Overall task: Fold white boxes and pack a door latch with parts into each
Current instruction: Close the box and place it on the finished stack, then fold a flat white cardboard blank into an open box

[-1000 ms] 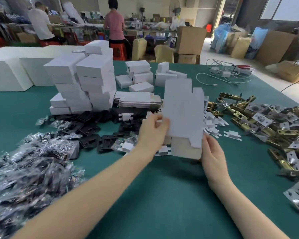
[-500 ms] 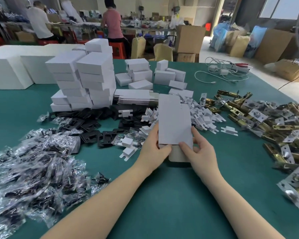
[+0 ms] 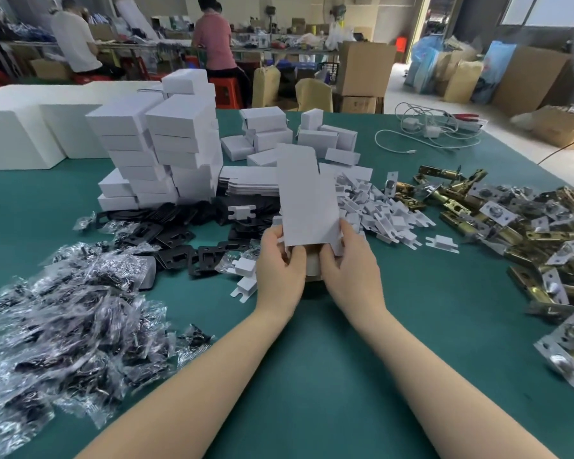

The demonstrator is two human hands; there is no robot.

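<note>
We look down on a green table [image 3: 312, 376] in a busy workshop, with two people at benches in the upper left of the frame. Stacks of folded boxes [image 3: 166, 154] stand at upper left of centre, so a good part of the folding is done; we judge many of them packed, though closed lids hide that. Much is left: a pile of flat blanks [image 3: 249, 185] lies behind the hands, brass latches [image 3: 511, 233] spread across the right, white inserts [image 3: 378, 213] sit at centre right, black plates [image 3: 179, 240] at centre left, and bagged parts [image 3: 63, 326] heap at lower left.

At centre, one box blank [image 3: 307, 203] stands upright, its long panel rising above the fingers. Our left hand [image 3: 279, 263] pinches its lower left edge and our right hand [image 3: 348, 263] grips its lower right, thumbs pressing on the bottom flaps. The bottom seems to be half folded; the hands hide it.
</note>
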